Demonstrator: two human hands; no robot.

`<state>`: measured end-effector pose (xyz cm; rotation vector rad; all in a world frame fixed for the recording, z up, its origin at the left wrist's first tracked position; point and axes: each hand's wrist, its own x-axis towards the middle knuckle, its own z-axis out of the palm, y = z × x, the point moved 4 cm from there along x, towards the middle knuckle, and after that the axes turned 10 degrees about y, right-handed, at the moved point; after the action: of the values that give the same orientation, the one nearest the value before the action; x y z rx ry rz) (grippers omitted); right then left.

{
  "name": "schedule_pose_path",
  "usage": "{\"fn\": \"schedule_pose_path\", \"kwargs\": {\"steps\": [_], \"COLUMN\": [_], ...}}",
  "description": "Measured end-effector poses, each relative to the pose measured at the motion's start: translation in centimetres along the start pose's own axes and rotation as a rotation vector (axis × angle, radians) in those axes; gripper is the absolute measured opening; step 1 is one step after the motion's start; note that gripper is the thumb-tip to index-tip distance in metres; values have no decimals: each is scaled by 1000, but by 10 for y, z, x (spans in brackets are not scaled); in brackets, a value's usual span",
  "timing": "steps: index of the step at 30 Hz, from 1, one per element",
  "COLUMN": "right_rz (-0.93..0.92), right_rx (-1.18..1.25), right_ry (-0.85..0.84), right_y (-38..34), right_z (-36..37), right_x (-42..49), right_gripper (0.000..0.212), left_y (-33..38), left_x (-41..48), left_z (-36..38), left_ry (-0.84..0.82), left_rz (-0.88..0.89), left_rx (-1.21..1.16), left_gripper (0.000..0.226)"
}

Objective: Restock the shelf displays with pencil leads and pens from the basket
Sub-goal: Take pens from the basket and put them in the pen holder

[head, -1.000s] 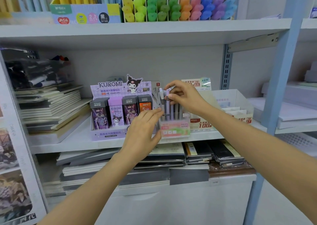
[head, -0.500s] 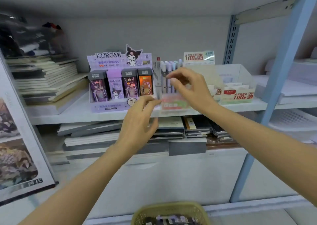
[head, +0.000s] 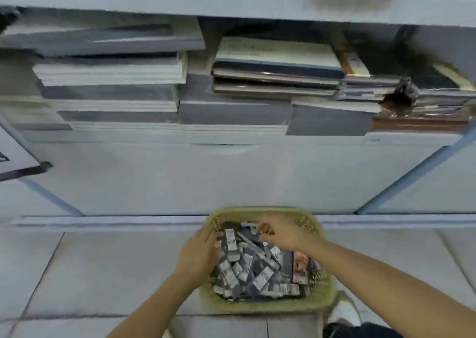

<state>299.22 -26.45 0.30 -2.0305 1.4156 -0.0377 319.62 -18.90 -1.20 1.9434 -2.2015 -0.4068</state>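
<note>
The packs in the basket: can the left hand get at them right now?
Probably yes: the left hand is at the rim of the basket, beside the packs, and nothing covers them.

A perforated yellow-green plastic basket (head: 268, 302) holds small packets (head: 260, 263) with white paper barcode labels, on smooth pale floor tiles (head: 108, 265)

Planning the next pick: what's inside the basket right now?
The basket holds a heap of small dark packs with white barcode labels; left hand and right hand reach in. Anything beneath the top layer or the hands is hidden.
</note>
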Motion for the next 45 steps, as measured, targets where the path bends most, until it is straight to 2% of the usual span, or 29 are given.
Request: {"fn": "schedule_pose_path", "kwargs": {"steps": [3, 6, 9, 15, 19, 22, 26, 29, 30, 33, 36, 39, 42, 45], "right_rz": [121, 146, 130, 84, 51, 58, 116, 167, 172, 192, 117, -24, -19, 61], "right_rx": [-81, -143, -207, -342, -389, -463, -320, -152, -87, 192, 406, 468, 520, 254], "right_ry": [-73, -50, 27, -2, -83, -139, -183, -234, -256, -221, -232, -320, -333, -309], "right_y": [33, 47, 50, 50, 49, 44, 53, 68, 71, 70, 45, 14, 15, 49], "right_z": [54, 88, 106, 106, 98, 96, 88, 63, 55, 38, 38, 54, 64, 73], "right_x": [6, 11, 15, 21, 23, 23, 21, 15, 12, 1, -3, -9, -15, -22], "right_gripper": [33, 47, 40, 27, 34, 30, 23, 33, 31, 21, 19, 14, 15, 19], "left_y": [-17, -18, -17, -18, -13, -12, -13, -8, -5, 10, 36, 58, 55, 34], "left_x": [-16, -21, -21, -19, -16, -15, -14, -9, -6, 6, 13, 12, 10, 5], "left_z": [38, 41, 39, 41, 41, 43, 43, 38, 38, 40, 46, 53, 51, 50], "left_ry": [-135, -51, 56, 103, 105, 68, 49, 112, 135, 78, -173, -201, -49, 69], "left_rz": [-16, 33, 83, 71, 29, -4, -27, -39, -39, -99, -409, -711, -781, -841], "left_rx": [78, 57, 29, 10, 8, -6, -18, -50, -71, -284, -848, -1311, -1393, -1338], "left_gripper": [59, 60, 57, 41, 31, 31, 30, 21, 18, 19, 21, 28, 27, 23]}}
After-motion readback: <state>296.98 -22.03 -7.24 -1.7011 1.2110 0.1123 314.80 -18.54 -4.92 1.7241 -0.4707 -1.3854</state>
